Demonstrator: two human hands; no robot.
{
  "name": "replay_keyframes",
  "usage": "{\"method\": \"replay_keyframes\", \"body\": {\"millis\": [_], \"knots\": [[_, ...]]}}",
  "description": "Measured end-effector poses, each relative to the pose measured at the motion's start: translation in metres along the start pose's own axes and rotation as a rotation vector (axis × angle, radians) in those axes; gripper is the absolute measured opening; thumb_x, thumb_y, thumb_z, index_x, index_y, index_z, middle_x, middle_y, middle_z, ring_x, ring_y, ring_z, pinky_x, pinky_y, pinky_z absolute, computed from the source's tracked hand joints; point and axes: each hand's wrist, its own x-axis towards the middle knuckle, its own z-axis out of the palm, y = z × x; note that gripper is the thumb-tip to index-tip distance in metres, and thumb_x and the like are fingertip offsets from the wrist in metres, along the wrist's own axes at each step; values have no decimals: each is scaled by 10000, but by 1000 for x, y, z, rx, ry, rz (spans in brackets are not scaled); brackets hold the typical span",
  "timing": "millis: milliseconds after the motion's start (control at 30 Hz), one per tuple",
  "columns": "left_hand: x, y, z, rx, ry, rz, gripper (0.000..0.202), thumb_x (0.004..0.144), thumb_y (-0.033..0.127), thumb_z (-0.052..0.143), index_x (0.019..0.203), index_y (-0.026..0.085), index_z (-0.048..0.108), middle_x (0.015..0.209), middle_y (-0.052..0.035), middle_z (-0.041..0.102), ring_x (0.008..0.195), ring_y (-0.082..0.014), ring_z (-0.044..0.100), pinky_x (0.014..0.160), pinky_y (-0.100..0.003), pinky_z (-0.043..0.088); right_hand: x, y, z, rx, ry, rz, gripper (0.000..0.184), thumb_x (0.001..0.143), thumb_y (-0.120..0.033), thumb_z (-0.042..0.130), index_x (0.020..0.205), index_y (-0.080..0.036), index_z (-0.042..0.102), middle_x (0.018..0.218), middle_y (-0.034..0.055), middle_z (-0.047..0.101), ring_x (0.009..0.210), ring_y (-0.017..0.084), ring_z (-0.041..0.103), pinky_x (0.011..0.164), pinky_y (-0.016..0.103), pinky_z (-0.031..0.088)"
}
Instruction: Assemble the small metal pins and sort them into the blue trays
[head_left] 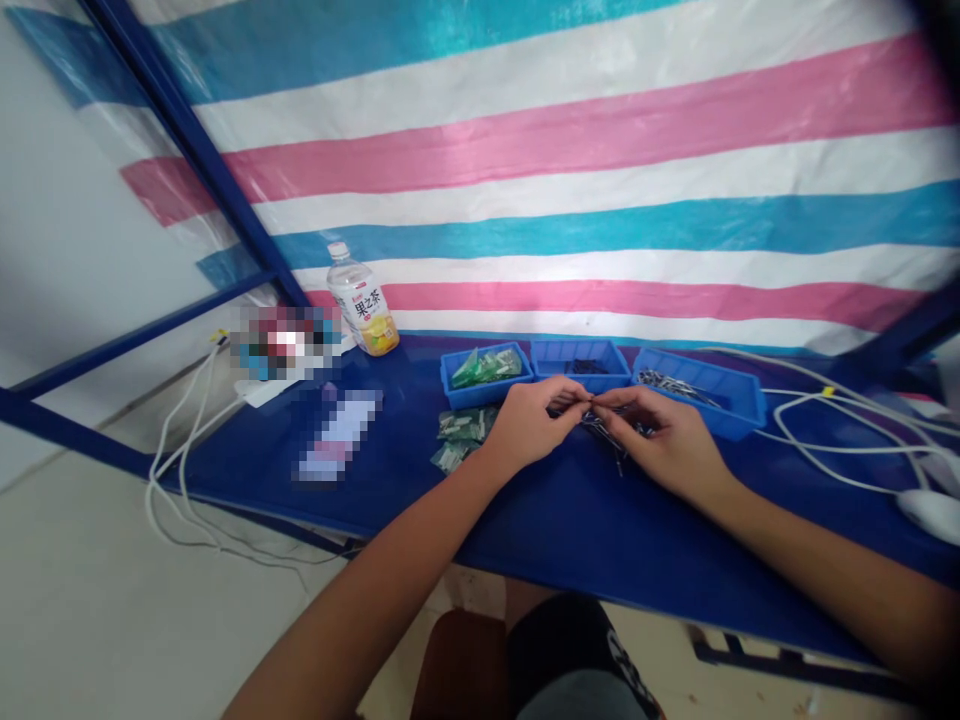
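My left hand [544,415] and my right hand [651,428] meet above the blue table, fingertips pinched close together. Something small and dark sits between them, too tiny to name. Beneath the fingers lies a loose pile of thin metal pieces [619,452], partly hidden by my hands. Just behind stands a blue bin with small dark parts [586,367]. To its right, another blue bin [739,405] holds slim shiny metal pieces [671,384]. On the left, a third blue bin [450,385] contains green-tinted plastic packets [486,366]. More small packets [461,432] lie beside my left wrist.
A labelled drink bottle [365,305] stands at the back left, near blurred-out items [341,435]. White cables [825,440] and a white rounded object [930,512] lie at the right. Blue frame posts [195,150] and a striped sheet [525,150] enclose the table.
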Motion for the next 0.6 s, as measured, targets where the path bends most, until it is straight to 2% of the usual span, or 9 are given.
{"method": "replay_keyframes", "body": {"millis": [200,367,600], "knots": [[2,-1,-5,123,0,-29,92,892,257,815,928,189,764,891,-15,816,749,-146,732,776,-273,596,2,4,0,38,24,-7,350,1028,-430,678,1337,-266,701,1066,66,786,865,235,762,694,350,607],[2,3,-7,161,13,-5,128,923,300,802,985,199,754,918,-15,825,758,-148,725,779,-273,574,6,8,-2,-113,3,-111,167,1027,-379,671,1088,-272,784,994,51,790,833,230,732,688,364,569],[2,2,-4,115,34,26,250,944,316,791,1162,212,726,945,-5,849,733,-152,719,782,-291,569,6,11,-2,-92,2,-143,104,1008,-345,693,1048,-274,757,1032,55,784,832,231,724,691,367,564]]}}
